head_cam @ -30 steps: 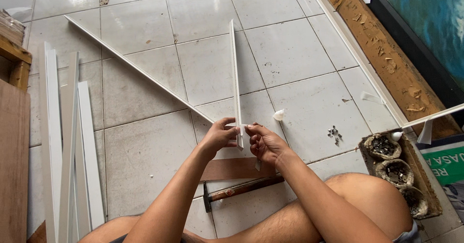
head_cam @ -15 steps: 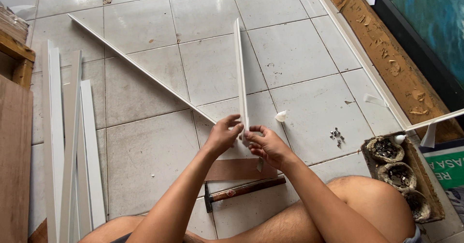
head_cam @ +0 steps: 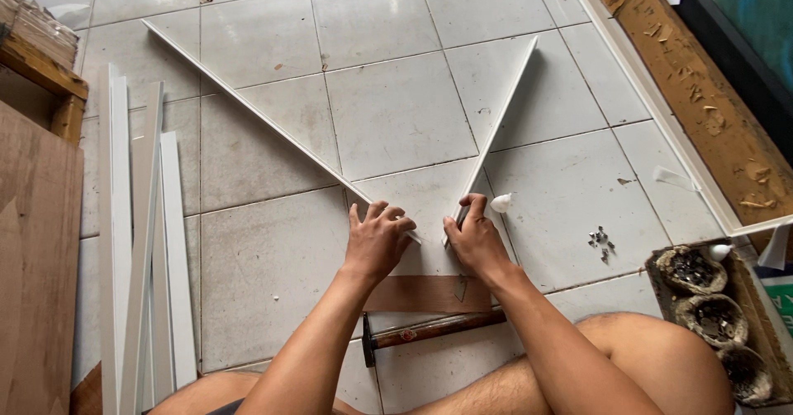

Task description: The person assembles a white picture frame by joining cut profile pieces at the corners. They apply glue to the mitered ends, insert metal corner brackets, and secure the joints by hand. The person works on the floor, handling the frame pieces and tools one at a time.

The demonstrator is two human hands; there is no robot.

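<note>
Two long white moulding strips lie on the tiled floor in a V. The left strip [head_cam: 256,113] runs from the far left down to my left hand [head_cam: 378,237], which presses on its near end. The right strip [head_cam: 500,126] slants up to the right; my right hand [head_cam: 475,240] grips its near end. The two ends sit close together between my hands, above a thin brown wooden board [head_cam: 429,294]. A hammer [head_cam: 429,330] with a reddish handle lies just behind the board, near my legs.
Several white strips [head_cam: 140,241] lie stacked at the left beside a plywood sheet [head_cam: 37,266]. A tray of small bowls [head_cam: 714,312] stands at the right, small metal bits [head_cam: 601,241] and a white blob [head_cam: 501,203] on the tiles. A wooden plank [head_cam: 702,93] borders the right.
The right strip has swung from nearly upright to slanting right. Both hands have lowered its near end toward the left strip's end on the floor.
</note>
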